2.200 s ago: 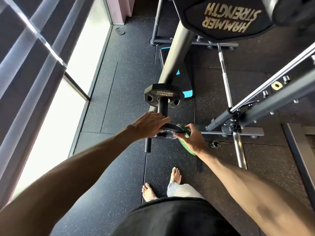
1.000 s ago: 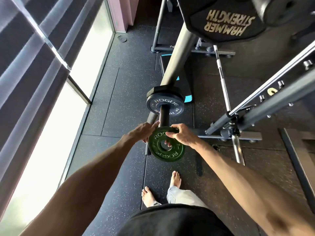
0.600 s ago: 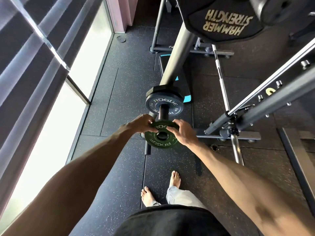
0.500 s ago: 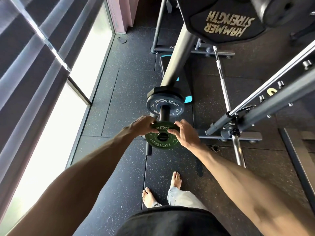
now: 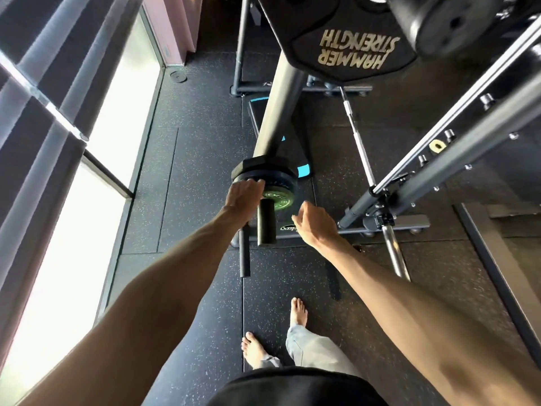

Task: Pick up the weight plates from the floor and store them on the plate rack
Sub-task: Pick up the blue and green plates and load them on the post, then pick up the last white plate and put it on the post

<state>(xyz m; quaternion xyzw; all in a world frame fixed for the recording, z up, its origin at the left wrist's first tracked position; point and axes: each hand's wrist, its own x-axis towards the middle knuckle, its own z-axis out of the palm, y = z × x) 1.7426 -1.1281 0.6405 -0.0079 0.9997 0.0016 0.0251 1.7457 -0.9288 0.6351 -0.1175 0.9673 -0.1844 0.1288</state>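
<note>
A small green Rogue plate (image 5: 280, 198) sits on the rack's black peg (image 5: 266, 221), pushed up against the dark plates (image 5: 263, 174) stacked behind it. My left hand (image 5: 244, 194) rests with its fingers flat on the left edge of the green plate and the dark plate behind it. My right hand (image 5: 314, 222) hangs free to the right of the peg, fingers loosely curled, holding nothing. The rack's grey post (image 5: 278, 112) rises behind the plates.
A large Hammer Strength plate (image 5: 351, 45) hangs on the rack overhead. A barbell (image 5: 392, 244) lies on the floor to the right, beside a slanted grey frame (image 5: 439, 153). A thin black bar (image 5: 244, 253) points toward me. My bare feet (image 5: 298, 312) stand on rubber flooring; a window is at left.
The green plate has slid down the peg to rest against the dark plates. My right hand has let go and pulled back to the right; my left hand stays on the plate's edge.
</note>
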